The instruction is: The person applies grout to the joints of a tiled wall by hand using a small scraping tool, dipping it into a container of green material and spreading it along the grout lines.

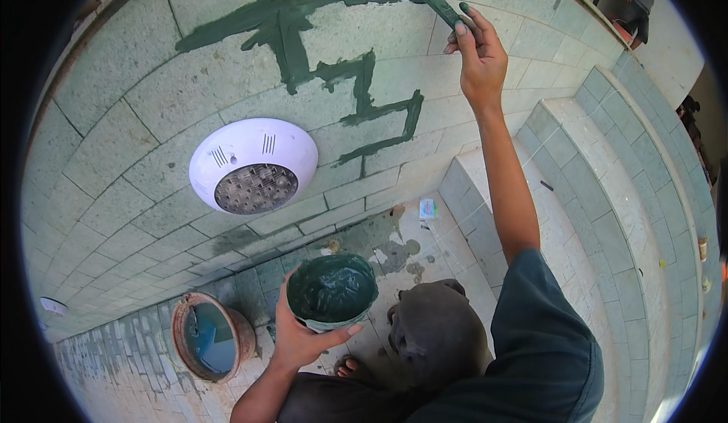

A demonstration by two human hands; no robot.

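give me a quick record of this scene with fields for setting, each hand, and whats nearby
setting: tiled wall with green grout smeared along its joints, tiled steps to the right
right hand: raised, pressing a green-coated tool to a wall joint
left hand: holds a bowl of green grout
nearby: round white light fitting on the wall; reddish bucket with water on the floor
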